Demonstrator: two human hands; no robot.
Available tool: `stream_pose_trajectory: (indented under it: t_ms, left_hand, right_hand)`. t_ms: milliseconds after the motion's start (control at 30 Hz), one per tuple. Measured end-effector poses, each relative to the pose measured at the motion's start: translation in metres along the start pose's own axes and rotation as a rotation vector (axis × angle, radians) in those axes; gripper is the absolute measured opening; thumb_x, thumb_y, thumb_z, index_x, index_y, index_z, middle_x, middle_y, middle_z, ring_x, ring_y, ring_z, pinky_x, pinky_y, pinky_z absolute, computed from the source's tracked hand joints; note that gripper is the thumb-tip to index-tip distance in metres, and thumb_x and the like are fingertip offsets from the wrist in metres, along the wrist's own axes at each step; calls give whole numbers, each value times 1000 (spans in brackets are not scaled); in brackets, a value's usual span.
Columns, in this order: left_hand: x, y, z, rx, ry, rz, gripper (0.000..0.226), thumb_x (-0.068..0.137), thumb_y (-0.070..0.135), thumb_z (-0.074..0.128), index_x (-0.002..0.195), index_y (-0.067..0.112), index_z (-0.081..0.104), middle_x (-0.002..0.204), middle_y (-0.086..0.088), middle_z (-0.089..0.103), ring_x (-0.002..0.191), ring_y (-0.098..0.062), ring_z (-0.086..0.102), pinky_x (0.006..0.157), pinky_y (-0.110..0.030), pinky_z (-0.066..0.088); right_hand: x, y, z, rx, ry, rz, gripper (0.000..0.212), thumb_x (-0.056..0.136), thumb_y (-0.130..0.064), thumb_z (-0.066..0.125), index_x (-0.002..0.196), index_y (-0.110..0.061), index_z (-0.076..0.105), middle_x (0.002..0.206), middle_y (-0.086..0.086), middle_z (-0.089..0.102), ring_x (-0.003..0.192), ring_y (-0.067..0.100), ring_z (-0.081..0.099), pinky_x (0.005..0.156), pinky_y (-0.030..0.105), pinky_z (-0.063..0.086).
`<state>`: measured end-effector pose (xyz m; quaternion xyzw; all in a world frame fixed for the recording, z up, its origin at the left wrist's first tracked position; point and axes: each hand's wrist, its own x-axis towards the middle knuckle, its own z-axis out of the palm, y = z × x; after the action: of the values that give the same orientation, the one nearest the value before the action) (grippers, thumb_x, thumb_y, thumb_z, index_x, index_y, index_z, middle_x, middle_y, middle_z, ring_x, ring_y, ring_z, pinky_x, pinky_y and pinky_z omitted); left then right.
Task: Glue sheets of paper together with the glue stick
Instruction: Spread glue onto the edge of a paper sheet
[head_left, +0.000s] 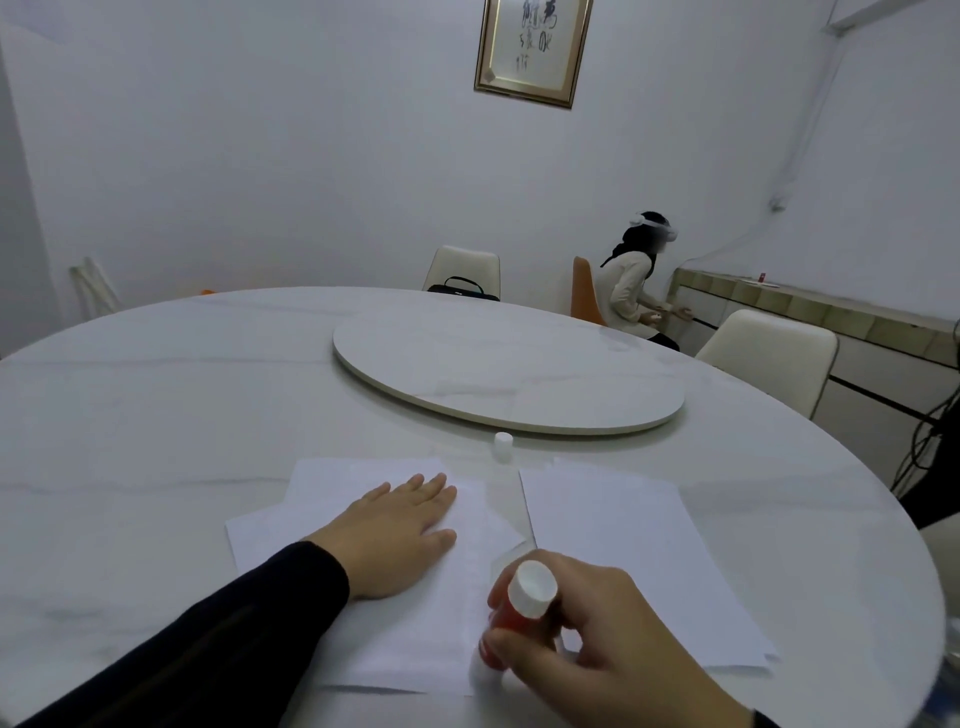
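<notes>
A round white marble tabletop (156, 415) carried two stacks of white paper sheets. The left hand (400, 530) lay spread flat on the left stack (415, 613). The right hand (587, 639) pinched an orange glue stick (511, 618), tip down at that stack's right edge; the right stack (623, 561) lay just beside.
</notes>
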<state>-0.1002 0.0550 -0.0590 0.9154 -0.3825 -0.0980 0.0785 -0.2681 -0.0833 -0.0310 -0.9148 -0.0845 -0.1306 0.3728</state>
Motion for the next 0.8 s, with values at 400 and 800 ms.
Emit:
stream_pose_trajectory:
  t_ms: [400,800]
  left_hand:
    - [-15,-9,-8,111,218,-329,72,90,60,31,148,19,18,159,-4,13,146,-24,10,115,-40,15]
    - [-23,17,2,198,192,-200,57,95,50,22,148,29,19,160,0,13,146,-21,13,117,-42,11]
  right_hand:
    - [8,1,-38,669,543,143,7,83,-4,63,87,-6,67,68,7,67,54,14,59,54,16,51]
    - [59,17,-17,295,486,236,5,80,-15,67,76,-14,65,76,16,68,63,20,56,65,40,52]
